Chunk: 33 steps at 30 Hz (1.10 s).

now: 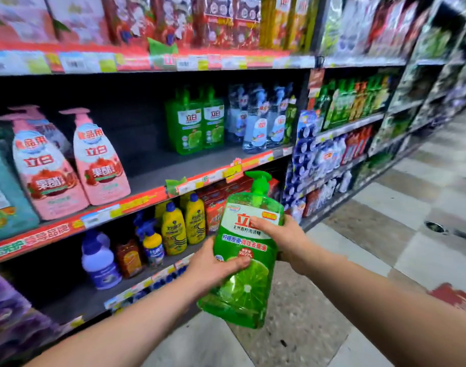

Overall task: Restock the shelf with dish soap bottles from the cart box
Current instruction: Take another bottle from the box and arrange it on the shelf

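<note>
Green dish soap bottle (pixel 245 292), clasped in left hand (pixel 210 268) and right hand (pixel 282 237), may topple shelved bottles (pixel 194 123) at far right.

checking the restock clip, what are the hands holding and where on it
Both hands hold one green dish soap bottle: left hand grips its lower left side, right hand its upper right side.
</note>
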Tool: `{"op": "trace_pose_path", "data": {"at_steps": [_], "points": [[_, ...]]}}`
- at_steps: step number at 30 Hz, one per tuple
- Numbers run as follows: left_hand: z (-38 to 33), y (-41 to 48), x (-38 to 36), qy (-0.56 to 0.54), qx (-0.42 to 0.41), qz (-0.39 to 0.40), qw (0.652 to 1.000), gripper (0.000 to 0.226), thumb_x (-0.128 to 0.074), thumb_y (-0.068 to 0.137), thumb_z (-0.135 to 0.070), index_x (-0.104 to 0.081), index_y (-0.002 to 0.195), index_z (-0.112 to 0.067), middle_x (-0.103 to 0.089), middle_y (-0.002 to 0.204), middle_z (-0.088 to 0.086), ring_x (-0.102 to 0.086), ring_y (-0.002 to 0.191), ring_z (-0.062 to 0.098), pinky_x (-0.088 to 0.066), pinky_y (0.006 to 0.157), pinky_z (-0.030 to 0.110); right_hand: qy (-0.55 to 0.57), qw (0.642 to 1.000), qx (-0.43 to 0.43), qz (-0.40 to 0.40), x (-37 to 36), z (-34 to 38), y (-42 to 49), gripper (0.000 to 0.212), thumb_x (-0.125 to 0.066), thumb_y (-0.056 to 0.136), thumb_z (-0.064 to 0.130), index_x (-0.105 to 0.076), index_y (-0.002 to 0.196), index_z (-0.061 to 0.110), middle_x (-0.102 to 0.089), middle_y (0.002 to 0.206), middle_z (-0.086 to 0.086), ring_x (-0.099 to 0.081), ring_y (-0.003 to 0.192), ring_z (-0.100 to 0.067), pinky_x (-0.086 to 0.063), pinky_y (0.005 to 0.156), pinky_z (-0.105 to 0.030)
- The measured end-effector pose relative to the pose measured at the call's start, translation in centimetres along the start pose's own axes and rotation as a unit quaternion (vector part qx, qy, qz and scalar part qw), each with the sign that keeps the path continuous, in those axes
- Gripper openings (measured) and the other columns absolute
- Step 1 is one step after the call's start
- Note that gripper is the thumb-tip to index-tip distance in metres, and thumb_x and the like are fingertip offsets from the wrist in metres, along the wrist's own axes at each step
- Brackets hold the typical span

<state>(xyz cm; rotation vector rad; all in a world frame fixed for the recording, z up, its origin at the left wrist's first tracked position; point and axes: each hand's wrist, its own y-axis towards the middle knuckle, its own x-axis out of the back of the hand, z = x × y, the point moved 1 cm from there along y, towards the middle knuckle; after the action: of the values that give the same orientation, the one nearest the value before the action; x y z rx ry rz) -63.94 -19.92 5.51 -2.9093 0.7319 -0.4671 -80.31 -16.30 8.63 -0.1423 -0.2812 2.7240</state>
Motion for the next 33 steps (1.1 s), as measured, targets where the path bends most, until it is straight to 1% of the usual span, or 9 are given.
{"op": "trace_pose_path", "data": {"at_steps": [4, 6, 11, 14, 17, 22, 27, 31, 33], "points": [[-0.7, 5.8, -0.5, -0.007, -0.015, 0.025, 1.0, 0.064, -0.085, 0.062, -0.034, -0.05, 0.114, -0.025, -0.068, 0.101, -0.008, -0.065, 0.094, 0.009, -0.052, 0.084, 0.026, -0.017, 0.999, 0.011, -0.025, 1.3, 1.5, 4.6, 0.043, -0.077, 0.075, 0.023, -0.059, 0.113, 0.011, -0.073, 0.101, -0.009, -0.072, 0.082, -0.02, -0.059, 0.06, -0.03], [-1.3, 8.8, -0.3, -0.011, -0.016, 0.036, 0.999, 0.06, -0.083, 0.065, -0.03, -0.048, 0.114, -0.026, -0.067, 0.103, -0.008, -0.065, 0.095, 0.009, -0.052, 0.086, 0.027, -0.022, 0.999, 0.013, -0.019, 1.4, 2.5, 7.4, 0.035, -0.076, 0.077, 0.023, -0.061, 0.107, 0.012, -0.075, 0.094, -0.007, -0.073, 0.075, -0.018, -0.058, 0.055, -0.028], [-2.9, 16.7, 2.0, -0.008, -0.036, 0.018, 0.999, 0.044, -0.083, 0.066, -0.027, -0.047, 0.09, -0.032, -0.059, 0.082, -0.024, -0.057, 0.064, -0.018, -0.041, 0.054, 0.0, -0.023, 0.999, 0.026, -0.015, -0.2, 5.4, 15.2, 0.025, -0.075, 0.078, 0.019, -0.064, 0.099, 0.011, -0.076, 0.084, -0.006, -0.073, 0.067, -0.017, -0.053, 0.047, -0.022], [-3.8, 21.0, 4.1, 0.021, -0.041, 0.01, 0.999, 0.051, -0.084, 0.065, -0.032, -0.051, 0.103, -0.034, -0.063, 0.09, -0.021, -0.061, 0.082, -0.006, -0.046, 0.07, 0.006, -0.018, 0.999, 0.045, -0.021, -1.5, 6.4, 19.4, 0.027, -0.075, 0.078, 0.02, -0.065, 0.101, 0.01, -0.074, 0.095, -0.01, -0.072, 0.079, -0.021, -0.057, 0.057, -0.026], [-3.9, 24.0, 5.5, 0.021, -0.034, -0.005, 0.999, 0.071, -0.084, 0.064, -0.031, -0.047, 0.124, -0.021, -0.066, 0.112, -0.002, -0.062, 0.103, 0.016, -0.048, 0.095, 0.034, -0.015, 0.998, 0.054, -0.012, -2.8, 7.3, 22.7, 0.023, -0.075, 0.078, 0.018, -0.064, 0.097, 0.012, -0.074, 0.092, -0.008, -0.072, 0.079, -0.02, -0.058, 0.065, -0.032], [-4.5, 27.6, 7.9, 0.009, -0.019, -0.058, 0.998, 0.057, -0.078, 0.066, -0.047, -0.05, 0.111, -0.026, -0.066, 0.106, -0.009, -0.062, 0.09, 0.004, -0.05, 0.077, 0.021, -0.021, 0.997, 0.068, 0.024, -5.2, 9.3, 28.3, 0.025, -0.077, 0.075, 0.017, -0.061, 0.093, 0.017, -0.073, 0.089, -0.006, -0.071, 0.074, -0.016, -0.057, 0.059, -0.028], [-6.1, 31.0, 10.8, -0.036, -0.023, -0.143, 0.989, 0.077, -0.071, 0.058, -0.056, -0.045, 0.125, -0.028, -0.066, 0.113, -0.003, -0.062, 0.104, 0.019, -0.048, 0.096, 0.038, -0.059, 0.99, 0.091, 0.093, -8.4, 12.4, 34.1, 0.038, -0.079, 0.074, 0.023, -0.057, 0.104, 0.016, -0.071, 0.099, -0.006, -0.07, 0.088, -0.022, -0.058, 0.076, -0.039], [-7.1, 33.6, 12.5, -0.041, -0.036, -0.2, 0.978, 0.074, -0.076, 0.074, -0.038, -0.037, 0.135, -0.024, -0.064, 0.115, -0.003, -0.061, 0.105, 0.017, -0.047, 0.098, 0.036, -0.048, 0.977, 0.112, 0.173, -10.2, 14.7, 38.0, 0.038, -0.077, 0.075, 0.013, -0.055, 0.104, 0.017, -0.072, 0.095, -0.003, -0.072, 0.077, -0.015, -0.059, 0.063, -0.029], [-7.5, 34.9, 12.7, -0.037, -0.037, -0.227, 0.972, 0.075, -0.074, 0.075, -0.035, -0.033, 0.138, -0.027, -0.065, 0.113, -0.005, -0.062, 0.102, 0.015, -0.048, 0.096, 0.035, -0.061, 0.967, 0.128, 0.209, -10.6, 15.6, 39.9, 0.039, -0.076, 0.075, 0.008, -0.054, 0.107, 0.014, -0.072, 0.098, -0.007, -0.071, 0.082, -0.019, -0.058, 0.071, -0.032]]}}
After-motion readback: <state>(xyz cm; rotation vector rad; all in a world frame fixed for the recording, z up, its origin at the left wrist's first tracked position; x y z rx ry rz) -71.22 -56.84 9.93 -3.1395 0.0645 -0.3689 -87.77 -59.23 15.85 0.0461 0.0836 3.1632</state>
